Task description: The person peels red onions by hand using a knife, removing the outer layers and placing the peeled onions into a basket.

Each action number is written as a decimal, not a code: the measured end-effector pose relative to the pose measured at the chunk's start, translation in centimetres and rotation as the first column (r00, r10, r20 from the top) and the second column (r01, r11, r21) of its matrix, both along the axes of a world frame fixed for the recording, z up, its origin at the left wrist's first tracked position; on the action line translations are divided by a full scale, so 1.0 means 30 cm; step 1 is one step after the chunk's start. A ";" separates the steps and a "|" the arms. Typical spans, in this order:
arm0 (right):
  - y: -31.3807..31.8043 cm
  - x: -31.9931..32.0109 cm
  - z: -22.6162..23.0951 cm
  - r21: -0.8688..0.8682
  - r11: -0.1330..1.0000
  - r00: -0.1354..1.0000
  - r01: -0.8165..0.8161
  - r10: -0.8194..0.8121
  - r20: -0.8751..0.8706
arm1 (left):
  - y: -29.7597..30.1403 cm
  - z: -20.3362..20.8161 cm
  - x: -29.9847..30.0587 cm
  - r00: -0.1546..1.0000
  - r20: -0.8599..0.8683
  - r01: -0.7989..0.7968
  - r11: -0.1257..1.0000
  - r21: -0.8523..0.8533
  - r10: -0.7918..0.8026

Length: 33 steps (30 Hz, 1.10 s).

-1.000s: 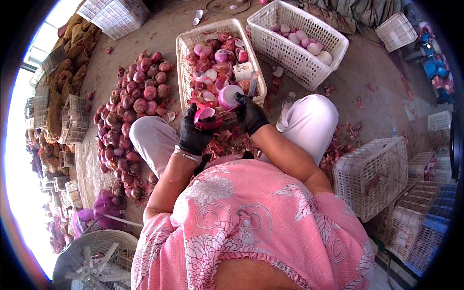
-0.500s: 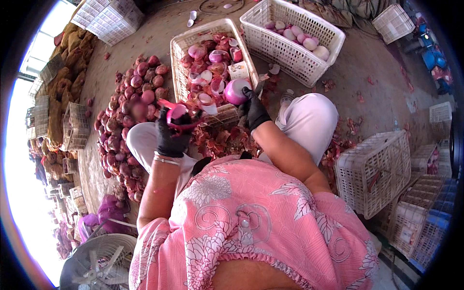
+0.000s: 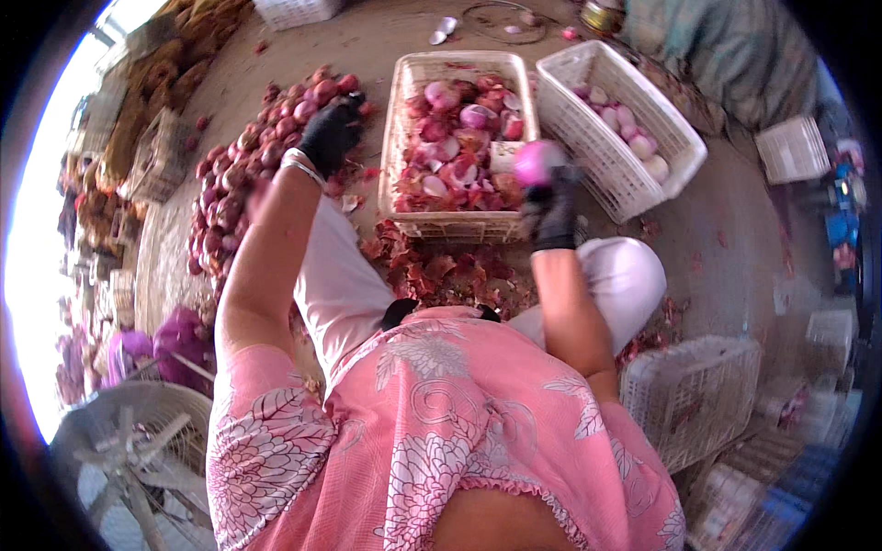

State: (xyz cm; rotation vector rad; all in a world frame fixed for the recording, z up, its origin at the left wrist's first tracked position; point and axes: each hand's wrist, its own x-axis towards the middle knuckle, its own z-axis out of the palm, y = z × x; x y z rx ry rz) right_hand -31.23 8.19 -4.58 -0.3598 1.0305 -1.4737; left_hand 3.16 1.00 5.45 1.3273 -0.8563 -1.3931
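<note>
My left hand (image 3: 333, 138), in a black glove, reaches over the far right part of the heap of unpeeled red onions (image 3: 248, 151). Its fingers bend down among the onions and are mostly hidden by the back of the hand. Gloved in black too, my right hand (image 3: 553, 213) is closed on a peeled purple-and-white onion (image 3: 533, 163), raised at the right rim of the near crate. Motion blurs that hand and onion. The near white crate (image 3: 397, 138) holds onion skins and cut pieces, with a pale block at its right side.
Beyond my right hand stands a second white crate (image 3: 599, 170) with peeled onions. Loose skins (image 3: 441, 271) litter the floor between my knees. An overturned crate (image 3: 689, 399) lies at right, a large fan (image 3: 138, 459) stands at lower left, and full sacks line the far left.
My left hand has moved from the near crate's front out to the heap; the purple peel no longer shows in it. My right hand has shifted right with the onion. The view has turned.
</note>
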 end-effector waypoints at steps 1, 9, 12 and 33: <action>-0.026 -0.022 0.051 -0.088 0.993 0.997 0.078 -0.079 -0.006 | 0.002 -0.024 0.114 0.992 -0.059 -0.111 0.992 -0.060 0.107; -0.108 0.074 -0.156 -0.089 0.917 0.562 -0.388 0.159 -0.812 | 0.443 -0.592 0.934 0.791 -0.209 -0.563 0.818 0.119 0.575; 0.003 0.276 -0.174 -0.047 0.872 0.435 -0.487 0.196 -0.879 | 0.857 -1.040 0.991 0.761 0.555 -0.556 0.780 0.288 0.337; -0.046 0.308 -0.403 0.299 0.800 0.031 -0.520 0.367 -0.930 | 0.910 -1.378 1.146 0.217 0.626 -0.349 0.539 0.766 -0.749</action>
